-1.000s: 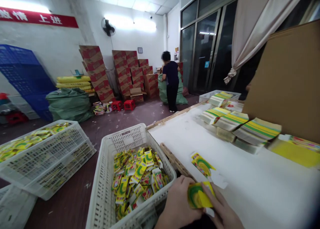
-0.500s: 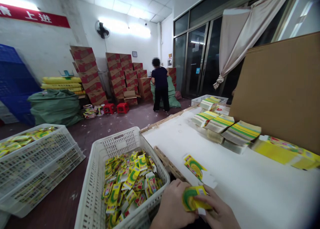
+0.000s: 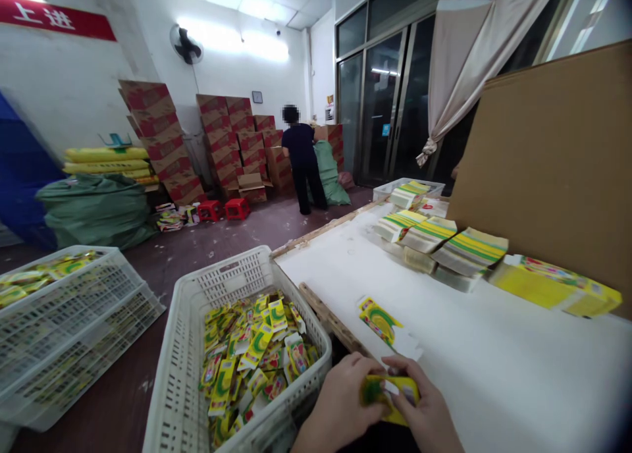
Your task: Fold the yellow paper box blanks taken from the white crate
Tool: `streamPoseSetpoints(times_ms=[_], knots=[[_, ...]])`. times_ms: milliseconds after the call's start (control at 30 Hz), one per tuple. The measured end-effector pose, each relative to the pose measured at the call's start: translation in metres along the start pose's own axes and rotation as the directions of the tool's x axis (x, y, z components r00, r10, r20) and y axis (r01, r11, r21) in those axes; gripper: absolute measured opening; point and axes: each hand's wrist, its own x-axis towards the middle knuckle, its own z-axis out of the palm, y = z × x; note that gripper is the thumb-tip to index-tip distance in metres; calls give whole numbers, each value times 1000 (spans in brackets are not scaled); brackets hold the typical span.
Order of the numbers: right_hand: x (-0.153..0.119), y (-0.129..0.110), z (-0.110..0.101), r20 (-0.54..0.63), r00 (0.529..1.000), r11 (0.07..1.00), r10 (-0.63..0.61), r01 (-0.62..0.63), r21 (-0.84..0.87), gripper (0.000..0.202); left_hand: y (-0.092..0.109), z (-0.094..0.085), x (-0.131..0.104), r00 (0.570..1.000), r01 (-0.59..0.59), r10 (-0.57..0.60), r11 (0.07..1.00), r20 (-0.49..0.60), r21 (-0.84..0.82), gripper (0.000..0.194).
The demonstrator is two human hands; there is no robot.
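Note:
Between my two hands, at the near edge of the white table (image 3: 474, 374), is a small yellow and green carton (image 3: 397, 400). My left hand (image 3: 345, 397) grips its left end, and the fingers of my right hand (image 3: 419, 397) close around its right end, near a white flap. Part of the carton is hidden by the fingers. Just beyond my hands, another yellow carton (image 3: 380, 321) lies flat on the table with white flaps showing. To the left of my hands stands a white plastic basket (image 3: 170, 367) holding many small cartons (image 3: 254, 347).
Stacks of flat cartons (image 3: 469, 252) and a yellow pile (image 3: 548, 288) line the table's far right, before a cardboard sheet (image 3: 543, 163). White crates (image 3: 74, 334) stand on the floor at left. A person (image 3: 302, 157) bends by a green sack (image 3: 328, 173) near stacked boxes (image 3: 217, 137).
My hands have turned the carton, and my right thumb now presses by its white flap. The view has shifted slightly. The person in the back has changed stance.

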Motion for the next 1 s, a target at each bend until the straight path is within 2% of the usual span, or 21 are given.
streamPoseSetpoints(times_ms=[100,200,267,300,333,400,433,500,533,567,600,700,767,867,1000], knots=[[2,0,4,-22,999,998,46,-45,50,20,-2,1,-1,999,31,-30,999,10,-20,52],[8,2,10,-76,995,985,62,-48,165,25,-8,-7,1,998,41,-44,997,-43,-68,36],[17,5,10,-87,995,978,44,-25,205,31,-20,-21,2,984,52,-67,994,-163,-91,27],[24,7,8,-91,995,984,34,-17,176,33,-29,-31,1,964,63,-82,995,-253,-83,25],[32,9,6,-95,995,996,24,-16,92,34,-39,-42,0,923,87,-98,995,-372,-47,23],[50,14,-1,-101,995,978,19,-40,-205,34,-61,-66,-4,818,165,-88,983,-569,85,23],[59,16,-4,-92,995,927,33,-64,-369,34,-71,-77,-6,776,227,-67,957,-627,179,26],[74,21,-5,-89,994,851,62,-100,-516,37,-89,-91,-10,674,428,-62,845,-736,320,40],[78,23,-2,-88,993,819,81,-116,-562,36,-94,-93,-12,652,489,-61,796,-755,358,45],[81,26,1,-84,992,794,97,-129,-594,35,-98,-92,-13,654,514,-68,771,-754,376,47],[82,28,6,-76,991,763,114,-137,-631,33,-100,-88,-13,684,494,-78,781,-725,382,46],[77,33,17,-39,988,685,152,-134,-716,25,-95,-66,-9,828,315,-93,894,-554,320,37],[73,35,21,-20,985,652,169,-127,-748,25,-87,-49,-5,885,226,-98,944,-454,238,34],[71,34,20,-28,981,620,191,-142,-772,27,-73,-30,-3,926,165,-113,979,-361,119,31],[70,30,22,-82,979,621,188,-183,-762,31,-59,-19,-4,952,139,-134,990,-277,-1,29]])
